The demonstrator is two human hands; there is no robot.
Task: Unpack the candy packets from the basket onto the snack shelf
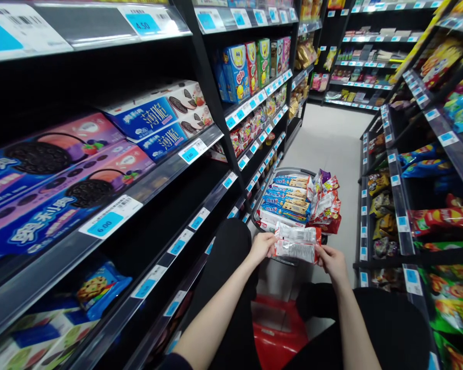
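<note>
Between both hands is a white and red snack packet point(297, 241), its printed back with a barcode facing up. My left hand point(263, 245) pinches its left end, and my right hand point(332, 261) grips its right end. Just beyond it stands a shopping basket point(293, 171) on the floor, filled with snacks. Blue cookie packets point(287, 198) lie in rows on the basket's left side. Red and purple snack bags point(326, 203) are heaped on the right, some hanging past the rim. The packet hides the basket's near part.
Shelves with Oreo boxes point(146, 118) and upright snack boxes point(237, 72) run along the left. Bagged snacks point(443, 221) fill the right shelves. A red stool point(280, 334) is between my legs. The grey aisle floor point(324, 133) leads to shelves at the back.
</note>
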